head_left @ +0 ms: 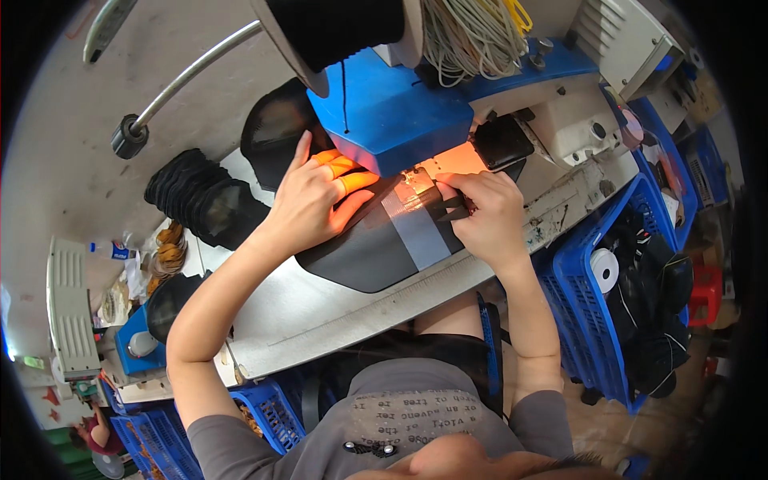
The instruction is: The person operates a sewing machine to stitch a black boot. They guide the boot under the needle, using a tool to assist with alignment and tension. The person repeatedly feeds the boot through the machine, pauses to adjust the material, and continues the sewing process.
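A black fabric panel with angled corners lies on the pale sewing table, and a grey strip crosses it. Its upper part sits under the blue head of a sewing machine, where a lamp lights the needle area. My left hand, with yellow-orange covers on several fingers, rests on the panel's left part, fingers spread. To the right of the needle area, my right hand pinches a narrow black strap against the panel. Part of the strap is hidden by my fingers.
A stack of black pieces lies at the left, and another black panel behind my left hand. A thread spool hangs above. Blue baskets with black pieces stand at the right. A ruler edge runs along the table front.
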Available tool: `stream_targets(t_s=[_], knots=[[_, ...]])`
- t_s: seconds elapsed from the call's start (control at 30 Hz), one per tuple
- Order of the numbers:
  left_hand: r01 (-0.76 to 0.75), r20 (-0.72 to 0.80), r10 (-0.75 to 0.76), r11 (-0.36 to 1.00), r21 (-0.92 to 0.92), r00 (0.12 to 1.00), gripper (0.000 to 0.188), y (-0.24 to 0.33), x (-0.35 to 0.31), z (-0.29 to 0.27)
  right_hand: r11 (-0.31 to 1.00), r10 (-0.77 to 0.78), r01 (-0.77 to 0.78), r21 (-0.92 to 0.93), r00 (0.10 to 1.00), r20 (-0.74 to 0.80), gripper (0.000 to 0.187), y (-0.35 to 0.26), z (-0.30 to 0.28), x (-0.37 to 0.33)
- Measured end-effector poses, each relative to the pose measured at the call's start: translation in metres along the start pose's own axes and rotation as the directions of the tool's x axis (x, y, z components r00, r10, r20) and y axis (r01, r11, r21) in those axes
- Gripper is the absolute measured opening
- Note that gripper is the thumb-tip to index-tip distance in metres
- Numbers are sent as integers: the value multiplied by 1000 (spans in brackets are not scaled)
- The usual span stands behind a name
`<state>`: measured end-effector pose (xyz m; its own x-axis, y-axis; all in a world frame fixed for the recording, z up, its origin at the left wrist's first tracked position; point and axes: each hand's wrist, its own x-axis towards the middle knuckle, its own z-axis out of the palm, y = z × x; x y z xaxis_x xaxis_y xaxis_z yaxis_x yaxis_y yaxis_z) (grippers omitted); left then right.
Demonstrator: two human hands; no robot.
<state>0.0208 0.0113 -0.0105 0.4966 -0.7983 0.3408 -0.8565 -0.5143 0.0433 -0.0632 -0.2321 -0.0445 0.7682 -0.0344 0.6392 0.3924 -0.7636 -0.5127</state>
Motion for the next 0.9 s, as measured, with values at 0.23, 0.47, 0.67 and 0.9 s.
stream_targets(t_s=[0.23,0.47,0.67,0.9], knots=[[69,-16,-68,995,73,998,23,12,-3,1,1000,7,-7,13,1000,2,10,1,2,-1],[241,46,-245,968,77,969,26,53,5,-4,999,-22,23,34,999,-38,18,5,5,-2],[260,135,-260,965,19,956,31,63,-5,-4,1000,-17,17,21,1000,-4,18,6,4,-3],[155,158,-149,987,-29,976,34,67,-7,-12,999,-49,50,14,997,-55,5,6,6,-2]])
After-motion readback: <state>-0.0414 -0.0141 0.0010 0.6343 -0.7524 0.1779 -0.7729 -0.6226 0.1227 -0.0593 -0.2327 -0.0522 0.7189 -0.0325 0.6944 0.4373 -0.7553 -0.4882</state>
